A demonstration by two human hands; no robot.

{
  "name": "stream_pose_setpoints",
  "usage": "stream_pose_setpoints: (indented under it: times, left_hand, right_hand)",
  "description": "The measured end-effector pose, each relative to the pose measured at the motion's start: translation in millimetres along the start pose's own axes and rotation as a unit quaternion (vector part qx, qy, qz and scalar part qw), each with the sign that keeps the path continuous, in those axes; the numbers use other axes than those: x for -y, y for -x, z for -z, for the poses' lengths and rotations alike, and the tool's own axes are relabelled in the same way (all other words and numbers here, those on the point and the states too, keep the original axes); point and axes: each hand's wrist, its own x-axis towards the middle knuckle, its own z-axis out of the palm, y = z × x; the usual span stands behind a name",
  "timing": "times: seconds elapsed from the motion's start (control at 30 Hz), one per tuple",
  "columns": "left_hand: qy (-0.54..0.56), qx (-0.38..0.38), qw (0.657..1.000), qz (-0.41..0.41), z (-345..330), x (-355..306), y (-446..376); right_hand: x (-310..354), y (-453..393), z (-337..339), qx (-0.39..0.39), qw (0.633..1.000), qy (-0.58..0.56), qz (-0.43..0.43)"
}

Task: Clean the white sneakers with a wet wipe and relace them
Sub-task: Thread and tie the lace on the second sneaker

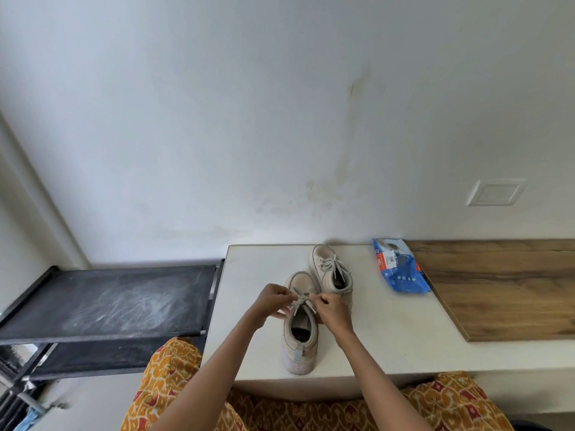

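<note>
Two pale sneakers stand on the white table [389,331], one wipe packet beside them, and both my hands are at work. The near sneaker [300,331] sits at table centre, heel toward me, toe pointing to 12 o'clock; the far sneaker [331,270] stands just beyond it at 1 o'clock, touching or nearly touching, its grey lace already tied in a bow. My left hand [273,301] and right hand [333,309] flank the near sneaker's throat, each with fingers curled and pinching one part of the grey lace [301,299], which is drawn taut between them. The blue plastic packet [399,265], crinkled and flat, lies at 2 o'clock, well apart from the shoes. A wood-grain board [504,290] covers the table at 3 o'clock. A black, dusty shelf rack [124,300] stands at 9 o'clock. The wall [249,119] behind is white, faintly stained. Orange patterned fabric [168,381] covers my lap at 6 o'clock.
</note>
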Motion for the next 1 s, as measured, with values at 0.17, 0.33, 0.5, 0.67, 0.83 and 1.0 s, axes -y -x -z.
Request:
stream_pose_setpoints:
  times: [0.17,0.33,0.5,0.67,0.83,1.0]
  left_hand:
    - [-0.012,0.0,0.998,0.059,-9,-16,1]
    - [0.047,-0.036,0.995,0.085,-15,-11,-2]
    - [0.109,-0.05,0.989,0.091,-12,-2,1]
    - [0.088,-0.024,0.994,0.058,-7,3,4]
    - [0.067,-0.025,0.996,0.046,-5,3,3]
    - [0.026,-0.033,0.998,0.04,-4,0,3]
  right_hand:
    - [6,4,-10,0.023,0.99,-0.138,-0.027]
    - [7,4,-6,0.007,0.978,-0.198,-0.059]
    - [2,3,-9,-0.01,0.977,-0.201,-0.074]
    - [1,6,-4,0.009,0.989,-0.146,-0.026]
    - [-5,2,7,0.062,0.993,-0.101,0.002]
    - [-8,-7,5,0.051,0.996,-0.072,-0.016]
